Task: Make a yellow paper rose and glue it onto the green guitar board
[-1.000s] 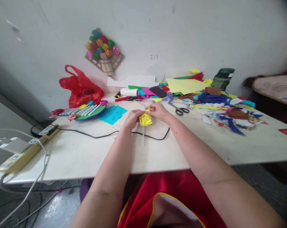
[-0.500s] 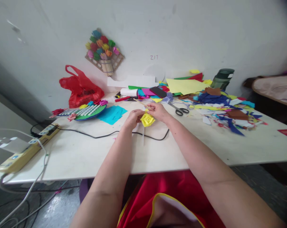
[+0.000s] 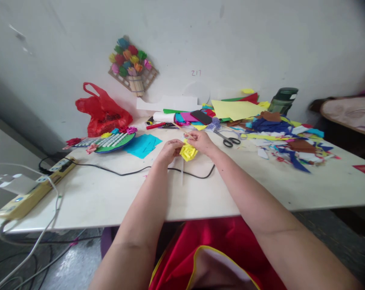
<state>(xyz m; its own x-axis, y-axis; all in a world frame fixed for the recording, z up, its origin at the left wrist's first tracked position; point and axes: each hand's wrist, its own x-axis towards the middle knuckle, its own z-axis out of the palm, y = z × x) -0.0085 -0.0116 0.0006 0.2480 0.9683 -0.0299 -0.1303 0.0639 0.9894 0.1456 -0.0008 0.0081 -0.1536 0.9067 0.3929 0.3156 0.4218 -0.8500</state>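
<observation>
Yellow flower [image 3: 188, 151]: sits slightly right of its place a second ago, turned a little; between both hands, above desk.
Wooden stick: [image 3: 182, 129] also shifted slightly right.
Desk: [image 3: 206, 197] white top, against a pale, scuffed wall [image 3: 245, 40]; flower ornament [image 3: 136, 85] on the wall.
Desk left: power strip [image 3: 43, 188], red plastic bag [image 3: 100, 114], blue paper [image 3: 143, 146].
Desk right: scissors [image 3: 231, 141], heap of paper scraps [image 3: 300, 146], green bottle [image 3: 282, 100].
Same as earlier: bag, scissors, scraps, black cable [image 3: 119, 174] all in place.
Left hand: [image 3: 172, 150] fingertips pinching flower's left edge.
Right hand: [image 3: 200, 141] gripping stick, close against flower's upper right; exact finger contact with flower unclear.
Flower make: folded, crinkled yellow petals, looks like paper, roundish.
Stick make: thin, straight, pale wood, slanting up-left.
Translucent rod: [image 3: 183, 175] slim, straight, just below flower, crossing near the cable.
Scraps make: flat, jagged pieces, blue, brown, white, yellow.
Bag make: thin, wrinkled, looped handle up.
</observation>
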